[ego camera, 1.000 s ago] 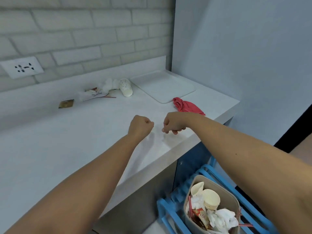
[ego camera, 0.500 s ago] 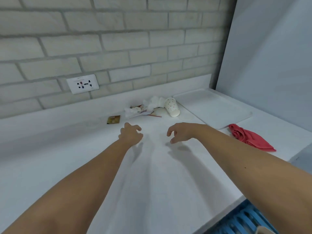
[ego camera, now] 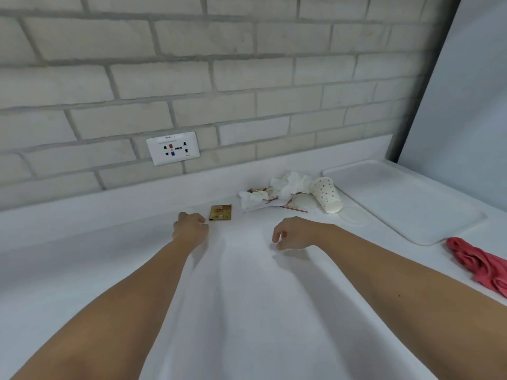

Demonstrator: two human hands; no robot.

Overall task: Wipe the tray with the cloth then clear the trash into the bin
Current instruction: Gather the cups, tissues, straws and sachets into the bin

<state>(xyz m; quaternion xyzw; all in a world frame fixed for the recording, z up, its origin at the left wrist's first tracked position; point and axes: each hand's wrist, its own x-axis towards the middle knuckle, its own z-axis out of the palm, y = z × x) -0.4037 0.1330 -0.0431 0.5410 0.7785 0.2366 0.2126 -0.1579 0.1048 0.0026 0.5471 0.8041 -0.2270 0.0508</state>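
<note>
A white counter is running beneath a pale brick wall with a socket. A person's two bare forearms are reaching out over it. The left hand is hovering with its fingers folded under into a fist, nothing showing in it. The right hand is hanging loose and empty, fingers slack and apart. The red cloth is lying crumpled well to the outside of the right hand, just beside the near corner of the white tray, which is sitting bare beyond that hand. The trash is waiting ahead of both hands: a small brown packet just past the left knuckles, then crumpled tissues, a tipped spotted paper cup and a flat lid. The bin is not showing. The cloth is looking soft, limp and light, so a bunched handful from its middle should serve. The paper cup is likely to crush under a hard squeeze.
</note>
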